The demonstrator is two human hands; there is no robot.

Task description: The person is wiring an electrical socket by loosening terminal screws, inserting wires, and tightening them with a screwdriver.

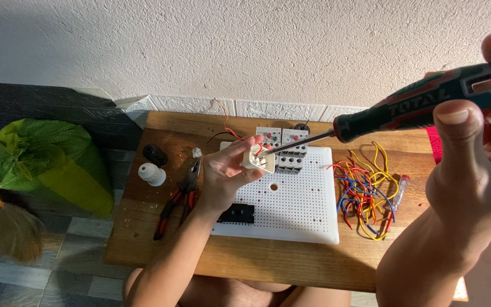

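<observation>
The right hand (pixel 473 170) is clamped on a screwdriver (pixel 421 105), its tip in a small white socket part (pixel 258 159) pinched by the left hand (pixel 223 176) above the perforated board (pixel 308 199) on the counter (pixel 257 261). Best to keep the blade in line with the screw and the part steady.

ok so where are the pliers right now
In the head view, the pliers lie on the wooden table, left of the white perforated board, just beside the left hand.

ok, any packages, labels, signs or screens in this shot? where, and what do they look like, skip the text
Green bag: on the floor left of the table, bulging, green with yellow patches.
Screwdriver handle marking: raised lettering on the dark green and red grip in the right hand.
No screens or signs.
</observation>
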